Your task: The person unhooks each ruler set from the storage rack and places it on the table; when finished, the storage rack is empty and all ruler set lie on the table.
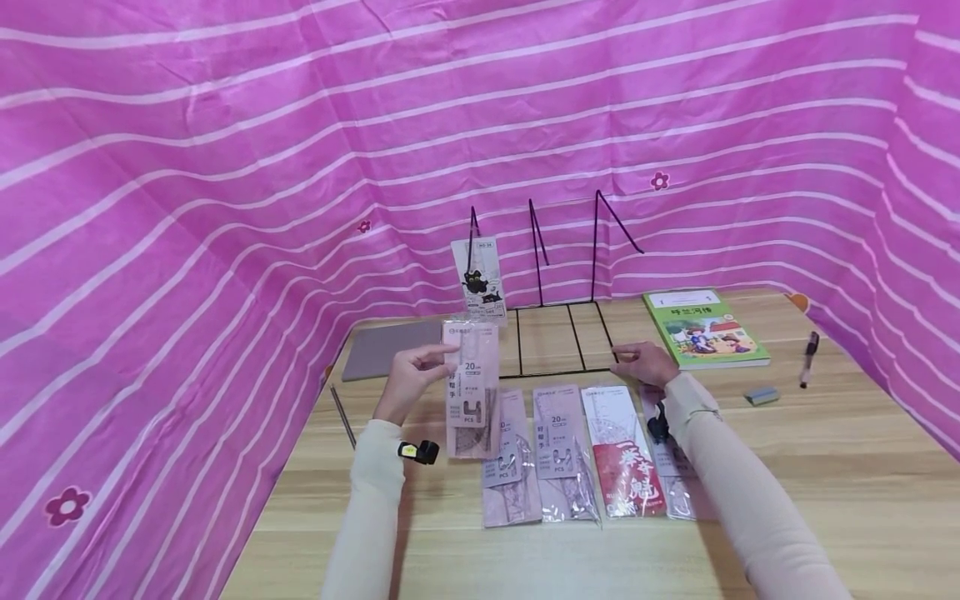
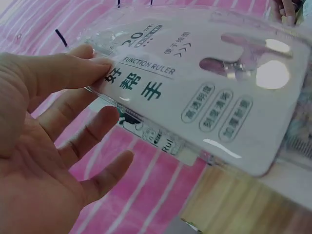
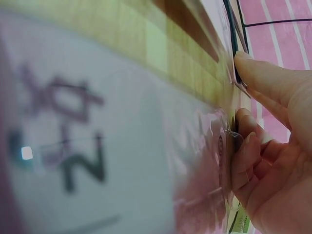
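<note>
My left hand (image 1: 417, 375) pinches the upper left edge of a pink ruler-set pack (image 1: 472, 433) between thumb and forefinger, and its other fingers spread loosely below. The held pack stands upright in front of a black wire rack (image 1: 576, 321). A white ruler pack with black cats (image 1: 482, 279) leans at the rack's left divider. My right hand (image 1: 648, 364) grips the rack's front right corner; in the right wrist view its thumb (image 3: 261, 73) lies against the dark rod. Several ruler packs lie in a row in front, including a red and white one (image 1: 628, 467).
A green book (image 1: 705, 329) lies right of the rack, with an eraser (image 1: 762, 396) and a black pen (image 1: 809, 360) nearby. On the left are a grey flat notebook (image 1: 375, 350) and a thin dark stick (image 1: 342, 414). Pink striped cloth (image 1: 300, 167) surrounds the wooden table (image 1: 840, 483).
</note>
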{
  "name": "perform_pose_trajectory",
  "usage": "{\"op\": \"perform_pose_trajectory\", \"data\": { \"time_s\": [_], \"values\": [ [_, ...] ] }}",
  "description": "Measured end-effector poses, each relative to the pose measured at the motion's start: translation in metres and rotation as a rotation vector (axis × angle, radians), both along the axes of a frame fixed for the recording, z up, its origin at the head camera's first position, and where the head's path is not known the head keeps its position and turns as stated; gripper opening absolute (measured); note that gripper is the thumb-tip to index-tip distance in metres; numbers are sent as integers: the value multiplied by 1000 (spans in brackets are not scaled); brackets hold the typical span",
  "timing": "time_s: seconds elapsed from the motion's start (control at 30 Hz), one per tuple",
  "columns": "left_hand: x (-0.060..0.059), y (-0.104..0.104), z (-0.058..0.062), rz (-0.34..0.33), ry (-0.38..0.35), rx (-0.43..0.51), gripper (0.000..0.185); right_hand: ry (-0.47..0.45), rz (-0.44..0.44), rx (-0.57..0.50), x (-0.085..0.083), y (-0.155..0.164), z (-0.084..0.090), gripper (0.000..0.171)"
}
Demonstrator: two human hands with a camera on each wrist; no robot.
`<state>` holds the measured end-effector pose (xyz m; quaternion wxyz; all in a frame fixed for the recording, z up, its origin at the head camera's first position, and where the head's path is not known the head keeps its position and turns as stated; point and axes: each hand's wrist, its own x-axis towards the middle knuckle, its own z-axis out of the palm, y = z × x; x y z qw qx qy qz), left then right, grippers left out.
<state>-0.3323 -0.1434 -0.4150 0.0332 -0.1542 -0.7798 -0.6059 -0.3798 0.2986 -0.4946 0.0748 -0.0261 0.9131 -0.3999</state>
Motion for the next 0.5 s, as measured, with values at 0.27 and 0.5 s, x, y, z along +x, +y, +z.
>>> {"op": "perform_pose_trajectory", "data": {
  "time_s": [0.27,0.5],
  "values": [
    [7,-15,-17,53,-204,41,40,-9,-1,-2,0,0,-1,63],
    [13,-31,-38,85,-428,-52,40,1,4,10,0,0,2,62]
  ]
}}
